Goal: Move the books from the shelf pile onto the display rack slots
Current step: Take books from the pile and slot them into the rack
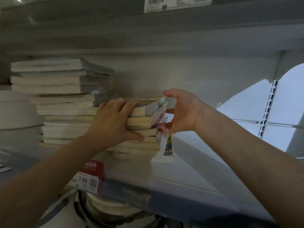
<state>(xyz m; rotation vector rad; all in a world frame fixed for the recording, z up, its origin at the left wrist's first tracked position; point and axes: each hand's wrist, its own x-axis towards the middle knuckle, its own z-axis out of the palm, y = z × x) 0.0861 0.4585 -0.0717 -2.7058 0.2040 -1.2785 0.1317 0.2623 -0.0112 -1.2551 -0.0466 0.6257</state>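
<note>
Beyond the forearms (pixel 49 170) at lower frame, the centre book pile (pixel 141 124) is gripped on the shelf (pixel 189 170) by left hand (pixel 113 122) fingers, right hand (pixel 182 112) fingers spread open alongside; transfer is judged at pick-up only.

left grip (pixel 113 119) clasps book pile (pixel 139 122) | right grip (pixel 181 112) spread, fingers bent | both arms extended
</note>
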